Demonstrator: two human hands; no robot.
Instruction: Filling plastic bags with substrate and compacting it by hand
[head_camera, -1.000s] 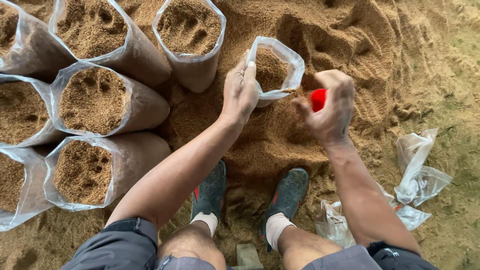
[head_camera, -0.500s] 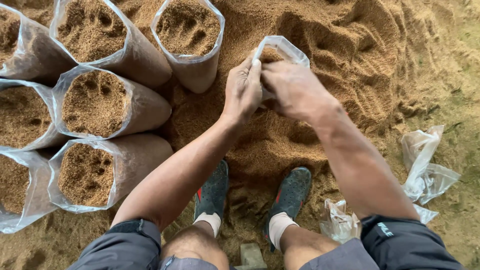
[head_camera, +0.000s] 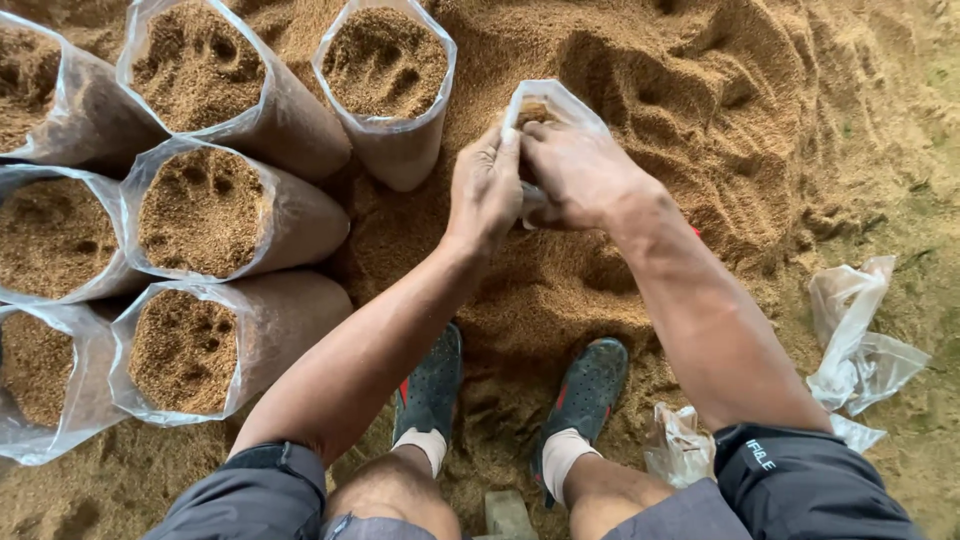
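A small clear plastic bag (head_camera: 553, 101), partly filled with brown sawdust, stands on the sawdust pile (head_camera: 700, 110) in front of me. My left hand (head_camera: 484, 190) grips the bag's near left side. My right hand (head_camera: 577, 170) lies over the bag's mouth and front, fingers curled on the plastic. A sliver of a red object (head_camera: 694, 231) shows behind my right forearm; most of it is hidden.
Several filled clear bags of sawdust stand at the left, among them one (head_camera: 385, 70) close to my left hand and one (head_camera: 205, 210) further left. Empty crumpled plastic bags (head_camera: 860, 340) lie at the right. My shoes (head_camera: 430, 385) rest on the sawdust below.
My right hand, which held the red object to the right of the bag, has come left onto the bag's mouth. The red object is no longer in that hand.
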